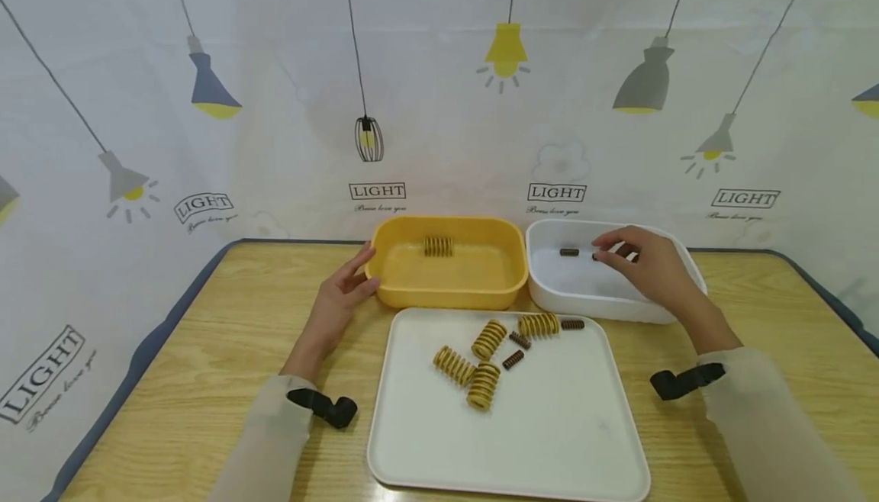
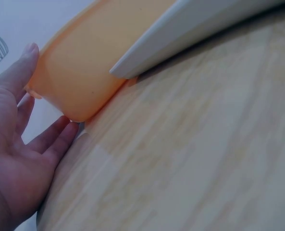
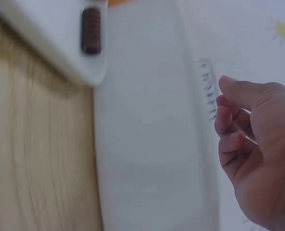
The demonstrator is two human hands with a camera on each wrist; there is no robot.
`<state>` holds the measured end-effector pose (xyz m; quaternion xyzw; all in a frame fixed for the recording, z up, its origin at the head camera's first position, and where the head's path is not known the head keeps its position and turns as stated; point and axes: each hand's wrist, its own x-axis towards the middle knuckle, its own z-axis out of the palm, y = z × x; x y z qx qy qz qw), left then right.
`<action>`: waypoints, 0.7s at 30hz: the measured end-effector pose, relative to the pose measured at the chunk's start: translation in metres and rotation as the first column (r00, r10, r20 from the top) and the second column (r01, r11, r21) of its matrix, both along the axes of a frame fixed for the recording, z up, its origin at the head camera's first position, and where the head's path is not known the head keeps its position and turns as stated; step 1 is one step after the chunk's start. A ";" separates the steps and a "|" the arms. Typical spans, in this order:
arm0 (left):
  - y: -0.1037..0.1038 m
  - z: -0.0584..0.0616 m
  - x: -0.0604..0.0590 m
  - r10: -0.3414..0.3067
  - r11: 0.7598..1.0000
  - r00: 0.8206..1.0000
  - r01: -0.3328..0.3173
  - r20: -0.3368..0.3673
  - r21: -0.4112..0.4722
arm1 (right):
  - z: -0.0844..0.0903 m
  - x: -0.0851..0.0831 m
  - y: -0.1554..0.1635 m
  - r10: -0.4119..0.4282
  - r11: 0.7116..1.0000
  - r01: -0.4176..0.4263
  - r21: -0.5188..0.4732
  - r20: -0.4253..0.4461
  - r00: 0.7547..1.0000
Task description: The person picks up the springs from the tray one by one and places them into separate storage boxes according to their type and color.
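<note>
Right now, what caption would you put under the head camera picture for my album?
Left hand touches the yellow bin, right hand hovers over the white bin; springs wait on the tray.

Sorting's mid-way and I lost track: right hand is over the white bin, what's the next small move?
Probably bring the right hand back to the tray for another small dark spring. Its fingers look empty over the white bin, where one dark spring already lies; three dark ones and four yellow remain on the tray.

tray (image 1: 549,441) front | two bins behind | springs (image 1: 484,357) on tray
</note>
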<state>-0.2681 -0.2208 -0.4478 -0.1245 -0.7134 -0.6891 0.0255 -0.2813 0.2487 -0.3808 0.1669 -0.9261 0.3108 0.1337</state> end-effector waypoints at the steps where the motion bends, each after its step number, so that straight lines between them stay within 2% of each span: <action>1: 0.000 0.000 0.000 0.001 1.000 1.000 -0.001 -0.001 0.000 | 0.002 0.005 -0.003 0.011 1.000 -0.012 -0.010 -0.019 1.000; 6: -0.001 0.001 -0.001 -0.007 1.000 1.000 0.007 -0.008 0.024 | 0.011 0.027 -0.022 0.086 0.995 -0.090 -0.050 -0.077 0.993; 9: -0.001 0.000 -0.001 0.001 1.000 1.000 -0.001 -0.007 0.019 | 0.013 0.037 -0.036 0.157 0.986 -0.161 -0.054 -0.071 0.985; 15: 0.002 -0.002 -0.002 0.001 1.000 1.000 -0.001 -0.008 0.002 | 0.016 0.054 -0.061 0.275 0.957 -0.270 -0.102 0.044 0.960; 21: 0.003 0.006 0.003 0.009 1.000 1.000 -0.009 -0.001 0.006 | 0.010 0.062 -0.079 0.396 0.916 -0.377 -0.138 0.153 0.905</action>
